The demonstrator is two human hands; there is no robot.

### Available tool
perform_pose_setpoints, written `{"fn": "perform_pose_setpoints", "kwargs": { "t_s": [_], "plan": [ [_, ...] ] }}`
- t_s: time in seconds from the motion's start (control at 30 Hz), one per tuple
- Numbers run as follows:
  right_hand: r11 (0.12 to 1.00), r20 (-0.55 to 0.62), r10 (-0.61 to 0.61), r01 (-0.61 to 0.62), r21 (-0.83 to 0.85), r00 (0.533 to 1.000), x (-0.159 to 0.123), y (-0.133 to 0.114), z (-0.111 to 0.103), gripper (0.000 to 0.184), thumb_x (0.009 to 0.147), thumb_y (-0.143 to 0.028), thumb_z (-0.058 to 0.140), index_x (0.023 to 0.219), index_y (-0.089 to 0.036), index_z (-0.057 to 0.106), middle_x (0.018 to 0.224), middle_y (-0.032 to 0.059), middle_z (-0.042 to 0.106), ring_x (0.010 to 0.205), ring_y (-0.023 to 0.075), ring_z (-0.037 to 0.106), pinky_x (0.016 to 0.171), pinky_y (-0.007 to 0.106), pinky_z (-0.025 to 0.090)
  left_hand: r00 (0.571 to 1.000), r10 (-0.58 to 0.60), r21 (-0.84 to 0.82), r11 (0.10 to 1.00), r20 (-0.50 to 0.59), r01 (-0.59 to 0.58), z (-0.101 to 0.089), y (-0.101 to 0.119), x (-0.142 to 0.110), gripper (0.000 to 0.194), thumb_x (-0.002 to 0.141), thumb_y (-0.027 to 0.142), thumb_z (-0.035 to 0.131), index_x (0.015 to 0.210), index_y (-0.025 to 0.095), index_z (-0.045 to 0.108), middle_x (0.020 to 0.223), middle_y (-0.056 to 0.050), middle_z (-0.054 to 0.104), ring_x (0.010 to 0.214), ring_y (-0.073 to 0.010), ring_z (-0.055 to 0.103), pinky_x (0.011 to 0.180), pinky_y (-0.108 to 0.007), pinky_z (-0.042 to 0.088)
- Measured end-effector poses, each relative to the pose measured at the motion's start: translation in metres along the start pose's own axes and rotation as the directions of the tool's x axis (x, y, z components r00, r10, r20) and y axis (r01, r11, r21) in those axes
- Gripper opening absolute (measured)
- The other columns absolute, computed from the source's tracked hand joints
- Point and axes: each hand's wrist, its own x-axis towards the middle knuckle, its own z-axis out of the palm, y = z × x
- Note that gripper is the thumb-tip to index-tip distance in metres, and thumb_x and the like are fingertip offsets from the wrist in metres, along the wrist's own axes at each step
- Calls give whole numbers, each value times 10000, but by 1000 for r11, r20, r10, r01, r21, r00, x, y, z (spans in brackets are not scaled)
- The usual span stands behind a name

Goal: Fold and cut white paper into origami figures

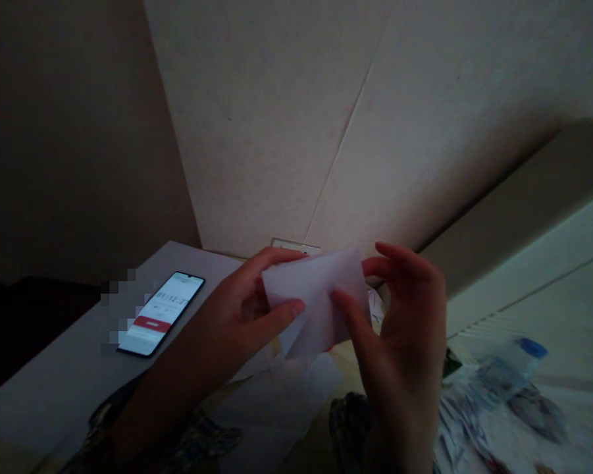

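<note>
A small folded piece of white paper (320, 316) is held up between my two hands, with slanting creases across its front. My left hand (257, 309) pinches its left side, thumb on the near face and fingers behind. On the right side, the thumb of my right hand (399, 303) presses the near face. The right forefinger curls near the paper's edge, and the other right fingertips are partly hidden behind it. Below the hands lies a loose white sheet (276, 401) with fold lines.
A lit smartphone (160, 316) showing a timer lies on a white surface (69, 368) at left. To the right are a clear plastic bottle with a blue cap (533, 347) and crumpled papers (459, 421). A pale wall (276, 131) rises behind.
</note>
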Motion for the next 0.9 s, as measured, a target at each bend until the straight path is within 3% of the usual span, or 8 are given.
{"fn": "perform_pose_setpoints", "kwargs": {
  "t_s": [0.23, 0.4, 0.67, 0.77, 0.9],
  "plan": [
    [996, 151, 85, -86, 1, 985, 0, -3, -4, 398, 781, -170, 722, 1134, -314, 605, 1004, -10, 643, 889, 174, 632, 631, 254, 549, 998, -65, 67, 996, 17, 63, -5, 0, 3, 207, 831, 333, 657, 1010, 237, 696, 697, 39, 702, 615, -148, 655, 496, -175, 467],
    [991, 185, 116, -127, 47, 976, 2, -1, -5, 461, 773, -136, 719, 1178, -307, 577, 816, -24, 652, 732, 172, 649, 498, 231, 551, 995, -100, 34, 994, -17, 100, -4, 5, 0, 237, 809, 341, 671, 1018, 231, 683, 664, 38, 696, 584, -159, 641, 486, -199, 448],
    [999, 171, 41, -44, 13, 984, 3, 2, -9, 345, 788, -108, 720, 1061, -292, 620, 757, -49, 636, 680, 152, 620, 563, 252, 522, 994, -113, -42, 993, 6, 113, -4, 3, 2, 210, 799, 313, 674, 991, 230, 689, 642, 40, 696, 620, -172, 673, 553, -220, 506],
    [998, 271, -55, 55, 6, 961, 3, 5, -12, 212, 825, -89, 680, 918, -278, 661, 826, -43, 656, 750, 139, 608, 642, 246, 504, 992, -121, -111, 986, 32, 124, -7, -1, 3, 216, 801, 307, 691, 1001, 224, 680, 678, 42, 701, 623, -145, 661, 563, -199, 514],
    [988, 414, -131, 154, -22, 901, 7, 7, -15, 224, 881, -101, 617, 972, -288, 699, 911, -14, 644, 828, 149, 606, 680, 258, 501, 992, -127, -220, 967, 21, 129, -8, -1, 0, 165, 848, 302, 653, 993, 226, 677, 697, 46, 688, 631, -122, 648, 591, -191, 525]
  ]
}}
